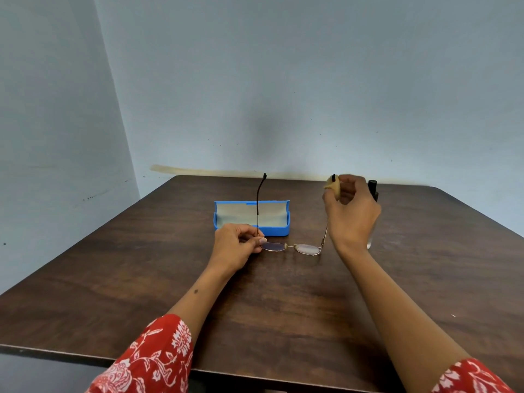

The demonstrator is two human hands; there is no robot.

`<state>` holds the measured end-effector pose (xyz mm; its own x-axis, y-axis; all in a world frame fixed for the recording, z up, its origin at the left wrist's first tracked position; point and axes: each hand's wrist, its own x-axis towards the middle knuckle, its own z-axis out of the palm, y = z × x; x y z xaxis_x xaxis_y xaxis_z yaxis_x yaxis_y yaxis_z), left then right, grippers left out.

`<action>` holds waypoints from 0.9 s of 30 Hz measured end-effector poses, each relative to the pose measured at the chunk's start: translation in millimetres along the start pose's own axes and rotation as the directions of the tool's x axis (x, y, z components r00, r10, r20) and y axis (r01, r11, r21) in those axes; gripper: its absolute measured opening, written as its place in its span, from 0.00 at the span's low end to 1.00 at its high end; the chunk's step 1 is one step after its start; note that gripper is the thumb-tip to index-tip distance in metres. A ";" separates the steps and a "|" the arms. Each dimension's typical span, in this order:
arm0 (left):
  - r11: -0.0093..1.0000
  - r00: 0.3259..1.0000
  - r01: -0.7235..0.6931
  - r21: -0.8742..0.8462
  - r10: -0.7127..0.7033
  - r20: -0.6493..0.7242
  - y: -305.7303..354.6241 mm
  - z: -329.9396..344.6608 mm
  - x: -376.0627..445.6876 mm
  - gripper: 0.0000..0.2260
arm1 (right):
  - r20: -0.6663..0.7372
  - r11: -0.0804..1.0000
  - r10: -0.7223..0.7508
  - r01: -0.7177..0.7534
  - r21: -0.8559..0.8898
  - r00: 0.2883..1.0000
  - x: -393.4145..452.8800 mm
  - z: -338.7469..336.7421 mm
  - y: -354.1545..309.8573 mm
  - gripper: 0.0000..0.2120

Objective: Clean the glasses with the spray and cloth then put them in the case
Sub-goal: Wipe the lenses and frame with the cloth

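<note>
Gold-rimmed glasses point(292, 248) are held lenses-down just above the dark wooden table point(141, 279), both temple arms pointing up. My left hand point(236, 245) pinches the frame at the left hinge. My right hand point(350, 211) holds a small yellowish cloth point(333, 187) wrapped around the tip of the right temple arm. An open blue case point(252, 218) with a grey lining lies just behind the glasses. The spray bottle point(373, 188), with a black cap, stands behind my right hand and is mostly hidden by it.
The table stands against a pale blue wall point(283, 80), with a corner of the room at the left. Red floral sleeves cover both of my upper forearms.
</note>
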<state>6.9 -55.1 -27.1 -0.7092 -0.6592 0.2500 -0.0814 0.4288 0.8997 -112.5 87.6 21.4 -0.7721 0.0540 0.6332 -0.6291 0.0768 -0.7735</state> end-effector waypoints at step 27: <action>1.000 1.000 -0.017 -0.004 0.017 -0.015 0.0 -0.6 -1.2 0.05 | 0.076 0.977 0.174 -0.162 -0.137 0.982 -20.9 0.4 16.4 0.06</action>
<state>8.2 -54.6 -27.2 -0.7002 -0.6608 0.2703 -0.0666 0.4374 0.8968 -106.7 87.3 -4.6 -0.8742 -0.0096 0.4854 -0.4771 0.2024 -0.8552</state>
